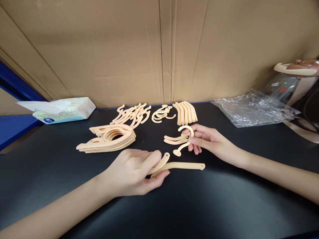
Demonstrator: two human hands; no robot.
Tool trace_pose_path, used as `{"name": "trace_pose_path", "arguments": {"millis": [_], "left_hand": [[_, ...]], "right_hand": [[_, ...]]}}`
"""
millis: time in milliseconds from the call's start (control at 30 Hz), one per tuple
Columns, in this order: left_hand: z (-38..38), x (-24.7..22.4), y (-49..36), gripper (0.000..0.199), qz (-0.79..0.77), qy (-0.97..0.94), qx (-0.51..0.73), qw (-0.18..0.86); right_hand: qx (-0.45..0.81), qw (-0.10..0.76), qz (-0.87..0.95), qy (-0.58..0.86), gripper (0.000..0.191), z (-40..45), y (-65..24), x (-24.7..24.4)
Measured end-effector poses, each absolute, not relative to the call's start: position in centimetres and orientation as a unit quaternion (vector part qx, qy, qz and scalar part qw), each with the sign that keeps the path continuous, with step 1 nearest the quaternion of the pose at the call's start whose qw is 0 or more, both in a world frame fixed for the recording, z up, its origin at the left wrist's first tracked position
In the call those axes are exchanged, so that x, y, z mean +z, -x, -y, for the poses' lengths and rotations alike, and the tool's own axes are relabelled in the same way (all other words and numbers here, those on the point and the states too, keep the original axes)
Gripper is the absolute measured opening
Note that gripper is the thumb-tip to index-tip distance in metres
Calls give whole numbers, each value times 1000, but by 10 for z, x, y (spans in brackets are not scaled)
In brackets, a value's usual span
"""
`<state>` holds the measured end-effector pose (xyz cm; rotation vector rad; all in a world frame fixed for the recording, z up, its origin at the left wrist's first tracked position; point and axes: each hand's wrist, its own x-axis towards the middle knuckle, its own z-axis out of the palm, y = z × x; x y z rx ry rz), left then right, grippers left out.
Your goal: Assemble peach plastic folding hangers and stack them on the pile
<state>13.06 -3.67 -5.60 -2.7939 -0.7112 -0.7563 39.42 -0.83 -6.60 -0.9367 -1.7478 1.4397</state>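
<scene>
Pinched between thumb and fingers, two curved beige hanger arms (184, 165) are in my left hand (139, 172), low over the black table. My right hand (208, 139) is closed on a beige hanger hook (191, 134), its round base pointing down toward the left. Just behind that hook lie a couple of curved beige pieces (171, 140), partly hidden by my right fingers. To the left rests a stack of beige hanger parts (107, 142). Farther back are loose curved pieces (132, 114), several hooks (161, 114) and a row of hanger arms (184, 113).
A tissue pack (66, 109) sits at the back left of the black table (199, 205). Crumpled clear plastic (254, 108) lies at the back right, beside a bottle with a strap (296, 69). Cardboard (124, 49) walls off the back.
</scene>
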Motion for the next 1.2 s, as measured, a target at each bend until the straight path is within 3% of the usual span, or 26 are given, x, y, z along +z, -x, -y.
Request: {"name": "trace_pose_path", "arguments": {"millis": [200, 533, 933, 1200], "left_hand": [[36, -60, -131, 9, 241, 937, -237, 89], [33, -55, -131, 17, 238, 935, -209, 157], [34, -58, -133, 17, 243, 951, -190, -15], [36, -56, -136, 19, 238, 954, -173, -48]], "right_hand": [[554, 337, 671, 359, 23, 6, -394, -66], [569, 313, 664, 371, 27, 9, -394, -62], [590, 325, 655, 342, 28, 6, -396, -63], [588, 312, 663, 344, 32, 7, -395, -61]]}}
